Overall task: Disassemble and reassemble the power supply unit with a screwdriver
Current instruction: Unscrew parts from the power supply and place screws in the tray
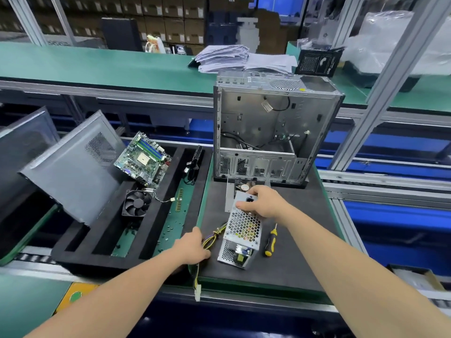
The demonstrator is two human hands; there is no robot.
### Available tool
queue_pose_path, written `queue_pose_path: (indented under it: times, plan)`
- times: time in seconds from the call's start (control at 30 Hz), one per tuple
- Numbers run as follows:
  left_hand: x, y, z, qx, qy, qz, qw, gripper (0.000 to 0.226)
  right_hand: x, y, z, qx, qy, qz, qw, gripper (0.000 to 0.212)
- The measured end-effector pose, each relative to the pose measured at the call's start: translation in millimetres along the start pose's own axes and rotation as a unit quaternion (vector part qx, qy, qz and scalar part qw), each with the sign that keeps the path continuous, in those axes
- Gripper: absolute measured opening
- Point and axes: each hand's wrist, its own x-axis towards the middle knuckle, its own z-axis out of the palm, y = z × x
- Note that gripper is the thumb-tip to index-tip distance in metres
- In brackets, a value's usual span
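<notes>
On the black mat [292, 262], at 6 o'clock, the left hand [195, 248] curls over the cable bundle [212, 237]; best to hold it clear of the seam. The power supply unit [241, 236] lies centre, with the screwdriver [270, 240] at its 3 o'clock. At 12, the right hand [264, 203] pinches its far end and should lift evenly. No writing is legible.

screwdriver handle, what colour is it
Yellow and black screwdriver handle, seen in the head view.

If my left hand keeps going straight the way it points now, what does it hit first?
The yellow wire bundle, right at the fingertips of the left hand and possibly already touched; just beyond it, the power supply unit that the right hand grips.
</notes>
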Motion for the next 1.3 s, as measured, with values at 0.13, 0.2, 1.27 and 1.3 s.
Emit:
queue_pose_path:
  times: [0.13,0.2,1.27,1.3]
  plan:
    - [4.1,10.9,-7.2,-0.035,-0.007,0.017,0.999,0.018,-9.6,19.7,-12.5,0.133,-0.008,0.018,0.991,0.049]
    - [6.1,18.6,-14.6,-0.143,-0.007,0.003,0.990,0.011,-17.6,32.1,-18.3,0.199,-0.017,0.018,0.980,0.044]
    - [41.7,35.2,-93.2,0.020,0.116,0.250,0.961,0.015,-68.4,64.7,59.8,-0.009,0.022,-0.068,0.997,0.041]
    - [42.5,34.1,-93.7,0.017,0.130,0.249,0.960,0.015,-65.6,62.1,54.8,0.015,0.051,-0.064,0.997,0.036]
